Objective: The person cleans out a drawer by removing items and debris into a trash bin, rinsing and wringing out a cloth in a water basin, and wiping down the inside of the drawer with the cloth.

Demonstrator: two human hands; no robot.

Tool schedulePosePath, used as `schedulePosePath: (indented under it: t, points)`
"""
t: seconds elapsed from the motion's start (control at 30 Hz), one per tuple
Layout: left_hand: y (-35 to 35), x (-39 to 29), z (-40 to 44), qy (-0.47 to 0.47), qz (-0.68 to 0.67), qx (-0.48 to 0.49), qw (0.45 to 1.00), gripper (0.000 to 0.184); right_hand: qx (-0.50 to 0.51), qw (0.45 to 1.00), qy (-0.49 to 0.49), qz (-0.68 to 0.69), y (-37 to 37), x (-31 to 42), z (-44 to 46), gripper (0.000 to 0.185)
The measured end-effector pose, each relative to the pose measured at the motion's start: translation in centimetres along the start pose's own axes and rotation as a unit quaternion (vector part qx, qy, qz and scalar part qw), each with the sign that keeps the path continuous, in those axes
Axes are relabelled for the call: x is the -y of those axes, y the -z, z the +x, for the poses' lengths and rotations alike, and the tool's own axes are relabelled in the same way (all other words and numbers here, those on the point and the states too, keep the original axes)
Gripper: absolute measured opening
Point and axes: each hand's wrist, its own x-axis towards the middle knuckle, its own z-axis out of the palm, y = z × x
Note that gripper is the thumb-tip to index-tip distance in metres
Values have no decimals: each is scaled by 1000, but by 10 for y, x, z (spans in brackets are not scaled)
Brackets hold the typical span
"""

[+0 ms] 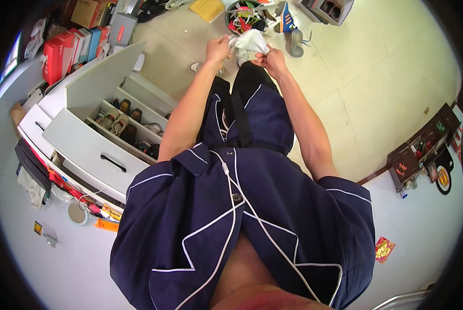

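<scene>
A crumpled white cloth [251, 40] is stretched between my two hands, out in front of my knees and above the floor. My left hand [218, 50] is closed on its left end. At the right end, my right hand [272, 60] pinches the cloth's edge between thumb and fingers. Just beyond the cloth stands a round bin [228, 20] filled with colourful wrappers and scraps. To the right of it are a blue and orange shoe [286, 18] and a grey shoe [296, 42] with a loose lace.
On the left, a white shoe cabinet [87, 142] has its front tilted out, with several shoes [120, 124] inside. Boxes [61, 57] crowd its top. A shoe box [340, 13] lies at the top right, a yellow envelope [207, 9] near the bin. Dark furniture [422, 144] stands at right.
</scene>
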Motion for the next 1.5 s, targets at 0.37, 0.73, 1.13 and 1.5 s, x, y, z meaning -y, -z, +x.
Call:
schedulePosePath:
  t: [0.37,0.73,1.13,1.5]
  points:
    - [25,17,23,-37,68,-48,996,43,-50,993,72,-79,17,-10,22,34]
    - [6,15,9,-104,204,0,974,37,-104,970,155,-157,16,-18,16,42]
    - [59,31,27,3,93,-104,990,56,-92,962,173,-188,36,-18,24,46]
    - [120,67,-69,-217,18,-223,950,57,256,862,289,-327,-104,-27,-35,31]
